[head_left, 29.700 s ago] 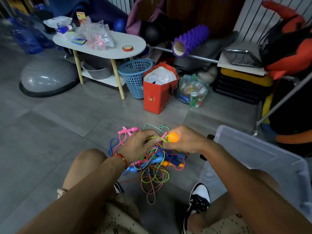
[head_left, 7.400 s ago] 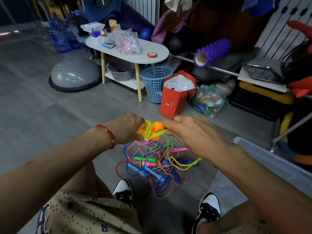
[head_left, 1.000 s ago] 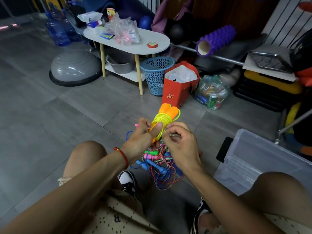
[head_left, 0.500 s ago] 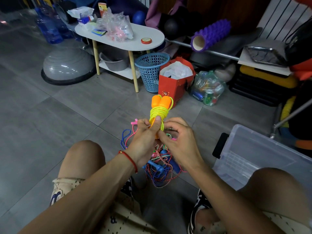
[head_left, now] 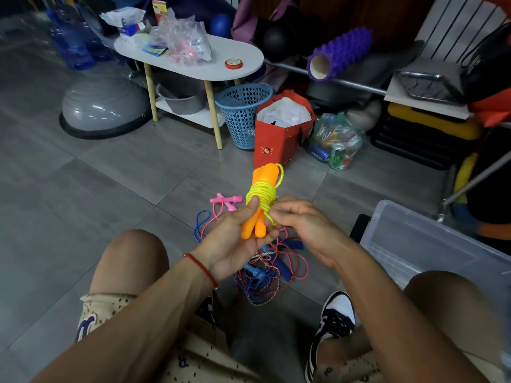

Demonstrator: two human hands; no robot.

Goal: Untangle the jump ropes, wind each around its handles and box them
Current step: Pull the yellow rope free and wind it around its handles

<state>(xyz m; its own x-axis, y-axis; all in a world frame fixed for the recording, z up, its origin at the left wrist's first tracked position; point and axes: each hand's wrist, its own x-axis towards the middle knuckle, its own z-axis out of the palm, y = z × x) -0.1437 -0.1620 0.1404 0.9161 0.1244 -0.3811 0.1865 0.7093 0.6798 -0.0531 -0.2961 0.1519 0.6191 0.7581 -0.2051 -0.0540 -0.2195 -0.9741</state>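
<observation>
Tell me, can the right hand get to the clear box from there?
Probably yes. The clear box sits open on the floor just beside the right hand, with nothing between them. But that hand is busy pinching the yellow rope wound round the orange handles.

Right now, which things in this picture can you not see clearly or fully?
- Free end of the yellow rope, head view: hidden by the right hand.
- Rope pile: partly behind the left hand; the number of ropes is unclear.
- Clear box: cut off by the right edge.
</observation>
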